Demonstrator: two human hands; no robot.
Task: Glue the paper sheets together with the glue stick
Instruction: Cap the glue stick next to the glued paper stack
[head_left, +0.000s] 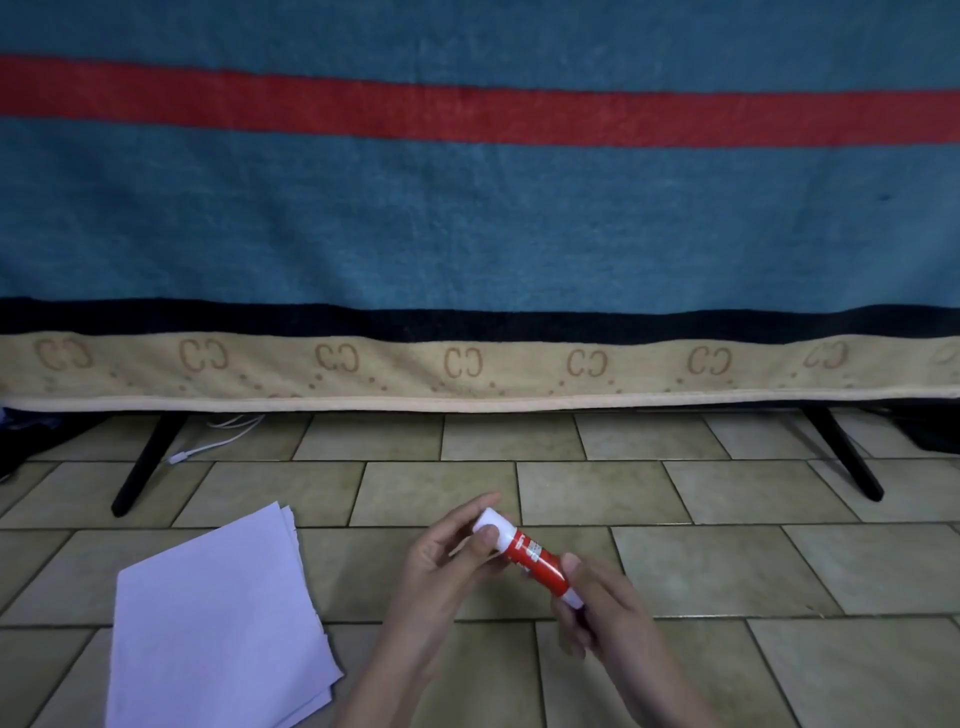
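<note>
Both hands are up off the floor with the glue stick (525, 557) held between them. The left hand (447, 561) pinches the white cap, thumb on the near side and fingers curled over the far side; the right hand (597, 603) grips the red barrel at its lower end, near the white twist base. The stick lies tilted, cap end up and to the left. The cap looks seated (no gap that I can make out), so I'd say the step in hand is uncapping, with no glue on anything yet.

The paper sheets (218, 623) lie in a loose stack on the tiled floor (727, 571) to the left of the hands, apart from them, edges fanned slightly at the top corner. Behind, a striped blanket (467, 234) hangs over something on black legs (143, 467), and a white cable (208, 447) trails underneath.

Next, I'd expect a pull or twist to free the cap, a place to set it down, a turn of the base to raise the glue, then a reach left to the top sheet.
</note>
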